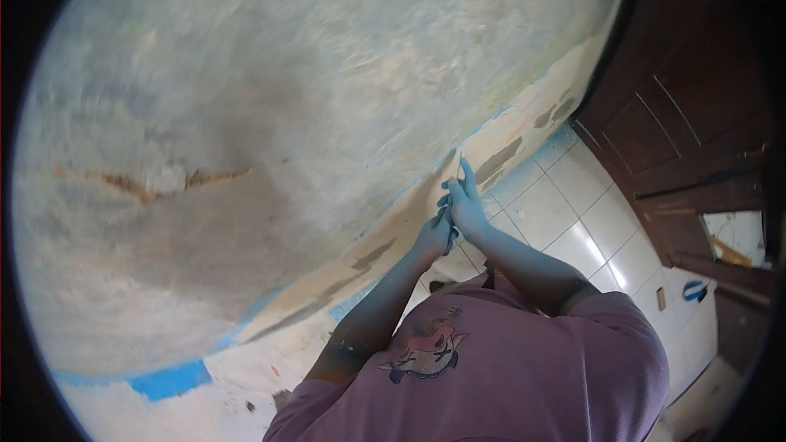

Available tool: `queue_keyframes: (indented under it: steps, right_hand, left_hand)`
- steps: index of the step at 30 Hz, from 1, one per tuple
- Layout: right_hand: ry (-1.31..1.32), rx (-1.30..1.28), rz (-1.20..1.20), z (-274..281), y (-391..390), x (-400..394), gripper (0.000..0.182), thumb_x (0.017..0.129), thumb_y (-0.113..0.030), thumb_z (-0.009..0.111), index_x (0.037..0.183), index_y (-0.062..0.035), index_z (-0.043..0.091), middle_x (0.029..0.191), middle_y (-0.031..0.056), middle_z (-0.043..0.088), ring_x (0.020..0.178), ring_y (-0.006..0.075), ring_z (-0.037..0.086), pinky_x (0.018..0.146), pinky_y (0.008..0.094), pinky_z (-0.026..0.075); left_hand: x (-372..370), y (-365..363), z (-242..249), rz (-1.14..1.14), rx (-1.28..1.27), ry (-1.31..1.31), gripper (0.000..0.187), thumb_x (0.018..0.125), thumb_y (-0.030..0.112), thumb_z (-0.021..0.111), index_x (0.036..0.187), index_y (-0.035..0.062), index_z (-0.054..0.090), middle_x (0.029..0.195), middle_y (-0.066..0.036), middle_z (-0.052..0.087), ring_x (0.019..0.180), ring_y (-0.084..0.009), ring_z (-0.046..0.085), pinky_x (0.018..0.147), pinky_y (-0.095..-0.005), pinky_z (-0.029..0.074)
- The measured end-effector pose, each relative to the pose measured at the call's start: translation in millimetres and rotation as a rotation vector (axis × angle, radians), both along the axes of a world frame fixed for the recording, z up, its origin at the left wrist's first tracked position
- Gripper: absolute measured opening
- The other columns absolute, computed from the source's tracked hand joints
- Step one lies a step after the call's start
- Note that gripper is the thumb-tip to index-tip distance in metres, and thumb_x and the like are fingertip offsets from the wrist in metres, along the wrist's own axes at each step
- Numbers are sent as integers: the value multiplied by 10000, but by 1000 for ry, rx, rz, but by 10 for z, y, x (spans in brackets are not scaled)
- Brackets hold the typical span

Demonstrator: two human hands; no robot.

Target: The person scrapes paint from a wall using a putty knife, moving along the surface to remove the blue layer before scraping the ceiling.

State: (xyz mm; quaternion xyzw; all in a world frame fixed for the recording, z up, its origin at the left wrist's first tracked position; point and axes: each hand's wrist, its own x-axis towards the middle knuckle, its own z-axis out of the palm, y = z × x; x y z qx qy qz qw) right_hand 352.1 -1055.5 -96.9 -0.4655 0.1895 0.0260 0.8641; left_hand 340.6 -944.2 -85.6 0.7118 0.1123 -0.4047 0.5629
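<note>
In front of my chest, both my hands are together, close to the lower part of a plastered wall (286, 115). My right hand (465, 206) is closed around a thin, pale, blade-like tool (459, 165) whose tip points at the wall; its exact kind is too small to tell. Just below and touching it, my left hand (436, 233) has its fingers curled. Whatever lies in that left hand is hidden. Pale blue-grey dust coats both hands. Beside them runs a beige strip (422, 205) at the wall's base, with grey patches.
A broken crack (147, 184) marks the wall at left. Blue tape or paint (172, 380) shows along its lower edge. White floor tiles (544, 205) lie below, with a small brown piece (661, 299) and a blue-and-white roll-like item (694, 290). Dark wooden door panels (679, 115) stand at right.
</note>
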Motion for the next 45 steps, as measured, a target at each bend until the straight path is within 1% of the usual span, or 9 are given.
queue_keyframes:
  steps: [4, 7, 13, 24, 31, 33, 36, 40, 45]
  right_hand:
    - [-96, -89, 210, -208, 316, -385, 549, 924, -162, 444, 1398, -70, 182, 1010, 127, 526, 778, 147, 560, 703, 281, 473]
    - [-239, -316, 446, -346, 346, -479, 553, 916, -150, 454, 1391, -46, 187, 982, 111, 543, 775, 157, 564, 723, 277, 466]
    - [-183, -412, 843, -26, 236, -304, 429, 925, -199, 446, 1308, -22, 364, 882, 71, 574, 760, 135, 546, 684, 268, 456]
    - [-34, -549, 705, 128, 173, -496, 311, 942, -202, 405, 1208, -46, 442, 750, 50, 517, 666, 120, 511, 622, 281, 443]
    - [-271, -1067, 828, 334, -394, -245, 327, 909, -235, 462, 1137, -1, 459, 913, 188, 581, 815, 319, 574, 747, 395, 447]
    - [-342, -1126, 928, 375, -449, -189, 202, 889, -187, 469, 981, -9, 493, 704, 42, 496, 621, 119, 502, 549, 292, 443]
    - [-273, -1036, 1136, 482, -523, -62, 199, 868, -183, 482, 972, -17, 512, 718, 43, 519, 611, 113, 508, 546, 282, 444]
    - [-127, -757, 1294, 440, -820, 272, 235, 915, -246, 461, 1016, -39, 505, 784, 38, 534, 648, 114, 530, 550, 255, 452]
    - [-41, -601, 1435, 499, -1328, 598, 452, 954, -244, 395, 1382, -120, 321, 772, 17, 507, 561, 82, 472, 517, 210, 404]
  left_hand:
    - [-362, 339, 118, 36, -114, 81, 375, 957, 401, 293, 967, 76, 479, 653, 7, 447, 519, -79, 423, 451, -232, 338]
    - [-650, 661, -458, -8, -414, 208, 392, 925, 378, 394, 1209, 108, 387, 956, -74, 471, 778, -164, 510, 591, -298, 441]
    - [-806, 658, -190, 242, -719, 207, 372, 921, 387, 379, 1094, 71, 472, 914, -71, 522, 861, -201, 548, 697, -339, 458]
    - [-799, 795, 78, 16, -411, -5, 461, 929, 410, 369, 1190, 58, 511, 1123, -68, 562, 974, -166, 539, 821, -326, 425]
    - [-650, 504, -125, 322, -348, -106, 458, 929, 374, 415, 1251, 53, 469, 1207, -81, 528, 1036, -189, 520, 849, -343, 422]
    - [-547, 296, -92, 429, -436, -61, 471, 929, 395, 425, 1269, 69, 450, 1214, -75, 509, 1064, -193, 499, 853, -351, 418]
    - [-377, -9, -54, 554, -618, -51, 483, 929, 429, 427, 1260, 79, 451, 1185, -72, 505, 1067, -193, 489, 850, -353, 416]
    - [-141, -357, -334, 745, -813, -90, 363, 948, 398, 406, 1124, 99, 513, 1052, -39, 532, 995, -187, 503, 838, -359, 416]
    - [73, -876, -285, 1098, -970, -101, 279, 956, 364, 397, 996, 126, 536, 981, -31, 547, 929, -178, 518, 826, -363, 423]
